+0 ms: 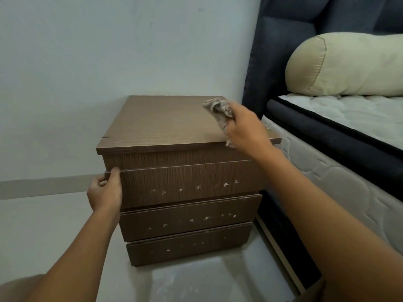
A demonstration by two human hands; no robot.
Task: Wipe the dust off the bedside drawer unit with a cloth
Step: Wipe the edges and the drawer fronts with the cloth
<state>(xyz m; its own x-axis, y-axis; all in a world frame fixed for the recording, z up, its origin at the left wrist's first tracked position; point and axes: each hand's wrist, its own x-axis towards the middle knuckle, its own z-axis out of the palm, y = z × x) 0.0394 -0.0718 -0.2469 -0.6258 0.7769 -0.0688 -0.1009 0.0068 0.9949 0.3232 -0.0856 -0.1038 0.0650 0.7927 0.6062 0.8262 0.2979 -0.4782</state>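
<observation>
A person dusts the top of a bedside drawer unit [165, 123].
The right hand [244, 125] closes around a cloth [219, 109]; the left hand [105, 191] pinches the top drawer [187, 182] edge, probably steadying it.

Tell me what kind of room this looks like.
Most likely a bedroom. A quilted white mattress lies against a dark blue padded headboard, with a cream bolster pillow on it, and a brown wooden three-drawer bedside unit stands beside the bed against a pale wall.
</observation>
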